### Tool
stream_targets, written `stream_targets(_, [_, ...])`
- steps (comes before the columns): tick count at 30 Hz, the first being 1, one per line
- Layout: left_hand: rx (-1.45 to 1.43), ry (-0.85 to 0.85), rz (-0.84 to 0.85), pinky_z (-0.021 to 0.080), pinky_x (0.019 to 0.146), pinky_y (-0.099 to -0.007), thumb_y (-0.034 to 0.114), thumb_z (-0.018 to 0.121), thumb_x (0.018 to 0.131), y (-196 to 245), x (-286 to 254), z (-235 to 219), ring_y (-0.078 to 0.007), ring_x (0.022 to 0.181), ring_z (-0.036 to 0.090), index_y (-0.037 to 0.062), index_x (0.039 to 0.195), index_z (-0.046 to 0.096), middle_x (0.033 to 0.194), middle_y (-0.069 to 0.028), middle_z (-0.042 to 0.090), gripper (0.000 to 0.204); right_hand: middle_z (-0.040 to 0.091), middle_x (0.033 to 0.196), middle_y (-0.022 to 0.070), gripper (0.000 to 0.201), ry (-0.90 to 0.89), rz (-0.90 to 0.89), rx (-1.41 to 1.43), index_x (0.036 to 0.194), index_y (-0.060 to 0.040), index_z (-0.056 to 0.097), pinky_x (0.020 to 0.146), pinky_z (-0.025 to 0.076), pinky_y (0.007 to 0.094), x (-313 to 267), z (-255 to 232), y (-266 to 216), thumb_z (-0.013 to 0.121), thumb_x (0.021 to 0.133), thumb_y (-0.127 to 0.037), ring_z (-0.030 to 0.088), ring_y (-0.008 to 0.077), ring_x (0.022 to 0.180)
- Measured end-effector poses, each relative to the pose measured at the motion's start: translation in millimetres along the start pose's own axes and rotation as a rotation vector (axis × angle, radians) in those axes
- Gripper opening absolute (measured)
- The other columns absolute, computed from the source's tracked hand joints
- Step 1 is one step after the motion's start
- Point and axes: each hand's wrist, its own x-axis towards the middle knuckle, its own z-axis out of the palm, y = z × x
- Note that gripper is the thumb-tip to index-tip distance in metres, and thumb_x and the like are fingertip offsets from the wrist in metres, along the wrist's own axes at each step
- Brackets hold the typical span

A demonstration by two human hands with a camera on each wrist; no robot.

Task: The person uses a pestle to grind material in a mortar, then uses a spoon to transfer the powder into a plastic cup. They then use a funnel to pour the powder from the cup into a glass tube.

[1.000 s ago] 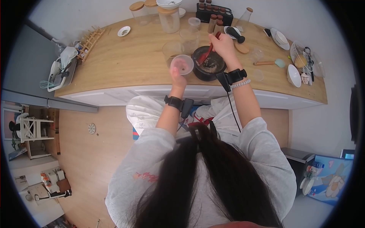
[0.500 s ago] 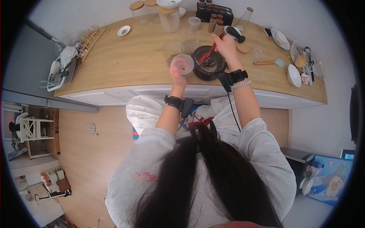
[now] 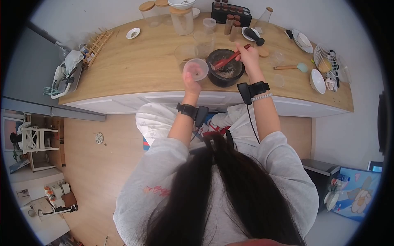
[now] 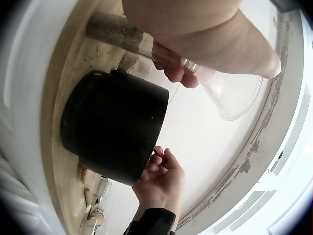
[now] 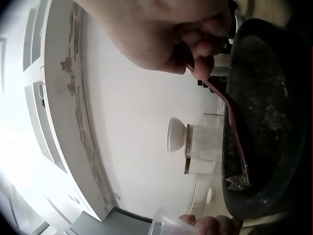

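Observation:
My left hand grips the neck of a clear bottle partly filled with brown ground stuff. A clear funnel sits in the bottle's mouth, its wide rim facing up. To the right of it stands a black stone mortar with bits of ground stuff on its inside. My right hand pinches the handle of a dark red spatula above the mortar's right side. The spatula's head is inside the mortar near its left wall, with a clump of brownish grounds at its tip.
Behind the funnel stand clear containers. A black pestle lies on a small white plate, near brown-capped bottles and a black spice rack. Farther right are a pale green spatula and a white bowl.
My right hand has moved a little to the right and towards me, and the spatula's handle now slants lower to the right. My left hand, the funnel and the mortar stay nearly where they were.

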Motion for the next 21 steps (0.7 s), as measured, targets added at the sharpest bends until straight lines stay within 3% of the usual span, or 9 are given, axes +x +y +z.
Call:
stream_targets(2, [0.001,-0.016,0.002,0.042,0.048,-0.0256,0.058,0.040,0.079,0,0,-1,-0.0163,0.057,0.052,0.0033,0.097,0.049,0.073,-0.0079,0.053,0.058,0.056,0.049,0.0063,0.030,0.001,0.018,0.018,0.068,0.0008,0.062,0.048,0.035,0.0229,-3,-2,2,0.060,0.082,-0.025,0.051,0.0107,0.045])
stream_targets(5, [-0.010,-0.025,-0.029,0.043,0.065,-0.0257,0.060,0.037,0.081,0,-3,-2,-0.0141,0.075,0.053,0.0005,0.096,0.051,0.087,-0.0057,0.054,0.063,0.057,0.050,0.0070,0.030,-0.004,0.033,0.047,0.069,0.0014,0.063,0.049,0.036,0.0223,-4,-6,9,0.060,0.083,-0.025,0.052,0.0108,0.046])
stream_targets(11, [-0.012,-0.025,-0.047,0.042,0.065,-0.0258,0.058,0.037,0.081,-1,-3,-4,-0.0142,0.076,0.053,0.0008,0.096,0.051,0.087,-0.0055,0.054,0.061,0.059,0.057,0.0084,0.026,-0.023,0.081,0.136,0.071,0.0034,0.062,0.050,0.038,0.0226,-7,-13,17,0.060,0.083,-0.020,0.054,0.0117,0.049])
stream_targets(14, [0.003,0.012,-0.010,0.042,0.047,-0.0260,0.057,0.039,0.078,-4,0,-3,-0.0171,0.057,0.052,0.0027,0.098,0.049,0.073,-0.0090,0.054,0.059,0.062,0.066,0.0100,0.025,-0.049,0.114,0.191,0.076,0.0051,0.061,0.051,0.040,0.0228,-7,-16,18,0.061,0.083,-0.019,0.056,0.0125,0.050])
stream_targets(16, [-0.002,0.013,-0.011,0.042,0.047,-0.0261,0.058,0.039,0.078,-4,0,-3,-0.0172,0.057,0.053,0.0028,0.098,0.049,0.072,-0.0089,0.054,0.059,0.063,0.072,0.0110,0.025,-0.068,0.111,0.267,0.079,0.0062,0.060,0.051,0.041,0.0227,-4,-17,27,0.061,0.084,-0.019,0.057,0.0131,0.051])
stream_targets(19, [-0.001,0.033,-0.005,0.042,0.047,-0.0262,0.059,0.040,0.078,-2,0,0,-0.0171,0.057,0.053,0.0030,0.098,0.049,0.072,-0.0088,0.054,0.060,0.059,0.056,0.0056,0.028,0.001,0.112,0.286,0.079,0.0013,0.062,0.037,0.023,0.0186,-7,-14,28,0.063,0.083,-0.027,0.040,0.0045,0.038])
stream_targets(21, [0.000,0.034,-0.009,0.041,0.047,-0.0263,0.060,0.040,0.077,-3,-1,0,-0.0171,0.057,0.053,0.0031,0.098,0.049,0.072,-0.0088,0.054,0.061,0.062,0.068,0.0093,0.027,-0.050,0.154,0.248,0.081,0.0051,0.061,0.047,0.035,0.0212,-9,-19,23,0.062,0.083,-0.022,0.052,0.0106,0.048])
